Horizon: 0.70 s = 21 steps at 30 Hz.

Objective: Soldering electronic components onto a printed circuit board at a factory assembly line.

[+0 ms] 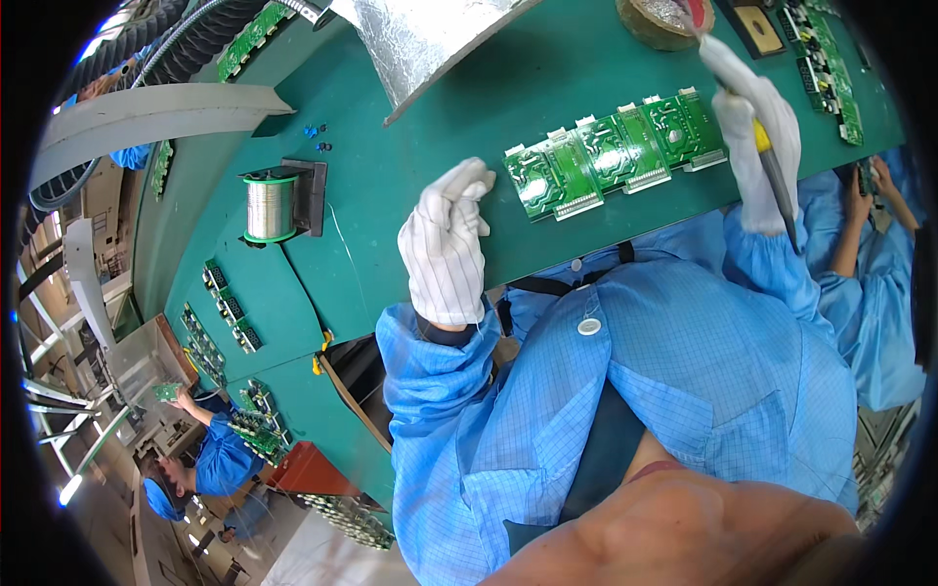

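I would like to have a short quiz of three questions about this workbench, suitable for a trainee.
1. Which hand holds the dark tool with the yellow part?
2. Which thing is nearest to the left hand?
A) wire spool
B) row of green circuit boards
C) red bin
3. True or false: the left hand is bare.

Key:
1. The right hand.
2. B.
3. False; it wears a white glove.
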### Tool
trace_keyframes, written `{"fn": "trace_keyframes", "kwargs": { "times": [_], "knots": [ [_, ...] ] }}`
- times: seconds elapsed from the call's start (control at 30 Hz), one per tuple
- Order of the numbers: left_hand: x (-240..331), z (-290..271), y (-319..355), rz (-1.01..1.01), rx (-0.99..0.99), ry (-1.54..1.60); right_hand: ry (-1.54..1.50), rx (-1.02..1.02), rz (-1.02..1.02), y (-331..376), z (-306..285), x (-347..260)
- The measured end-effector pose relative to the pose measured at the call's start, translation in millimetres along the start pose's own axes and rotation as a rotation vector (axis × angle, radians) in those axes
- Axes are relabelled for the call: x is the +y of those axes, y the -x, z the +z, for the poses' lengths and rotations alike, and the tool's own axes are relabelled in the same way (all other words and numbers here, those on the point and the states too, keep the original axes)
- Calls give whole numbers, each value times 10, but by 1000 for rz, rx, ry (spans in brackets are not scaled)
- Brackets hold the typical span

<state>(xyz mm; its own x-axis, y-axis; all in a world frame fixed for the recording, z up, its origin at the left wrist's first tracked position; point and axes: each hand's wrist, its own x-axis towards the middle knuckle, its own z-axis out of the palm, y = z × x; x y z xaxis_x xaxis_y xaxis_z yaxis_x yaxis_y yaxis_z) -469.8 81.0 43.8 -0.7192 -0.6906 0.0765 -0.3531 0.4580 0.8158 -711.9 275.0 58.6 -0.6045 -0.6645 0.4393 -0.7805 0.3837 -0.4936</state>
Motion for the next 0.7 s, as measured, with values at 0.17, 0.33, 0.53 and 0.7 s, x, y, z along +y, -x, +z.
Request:
{"fn": "trace_keyframes", "kwargs": {
  "times": [0.17, 0.33, 0.53, 0.7],
  "knots": [
    [65, 176, -41, -37, 16, 84, -809, -226, -36, 275, 273, -260],
    [-7, 131, -114, 63, 124, 132, -510, -241, -82, 239, 296, -357],
    [143, 164, -302, 493, 87, -345, -598, -176, 46, 241, 339, -402],
    [206, 194, -351, 468, 41, -320, -574, -182, 9, 226, 346, -352]
  ]
}}
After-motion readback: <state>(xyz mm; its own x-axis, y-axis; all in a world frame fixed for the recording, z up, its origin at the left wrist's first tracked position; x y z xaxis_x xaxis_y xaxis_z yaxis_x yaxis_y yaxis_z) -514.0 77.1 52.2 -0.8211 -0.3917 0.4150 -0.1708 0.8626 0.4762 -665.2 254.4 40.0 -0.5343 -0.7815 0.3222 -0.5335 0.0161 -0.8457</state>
